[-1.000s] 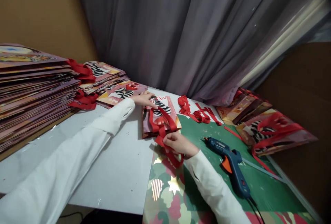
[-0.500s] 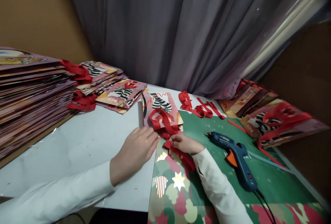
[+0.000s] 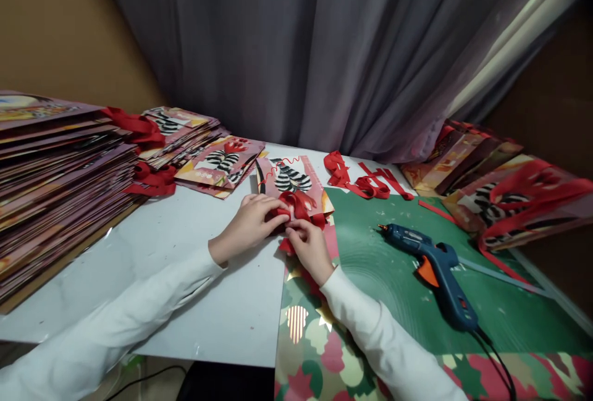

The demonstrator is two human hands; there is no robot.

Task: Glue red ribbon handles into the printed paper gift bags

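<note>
A red ribbon (image 3: 299, 204) is bunched up between my two hands, over the near edge of a pink card bag (image 3: 296, 180) with a zebra-striped print. My left hand (image 3: 252, 222) comes in from the left, thumb and fingers closed on the ribbon. From the right, my right hand (image 3: 309, 245) pinches the same ribbon, its fingertips almost touching the left thumb. A red ribbon end sticks out under the right fingers. The exact fold between the fingertips is hidden.
A blue glue gun (image 3: 433, 268) lies on the green mat (image 3: 370, 302) at right, its cord running forward. Loose red ribbons (image 3: 361, 181) lie behind it. Tall stacks of printed card (image 3: 60, 185) stand at left; ribboned bags (image 3: 514, 203) stand at far right.
Both hands have come closer together at the bag's near edge. My left hand now grips the ribbon, and the ribbon loop is gathered tighter. The view has shifted slightly.
</note>
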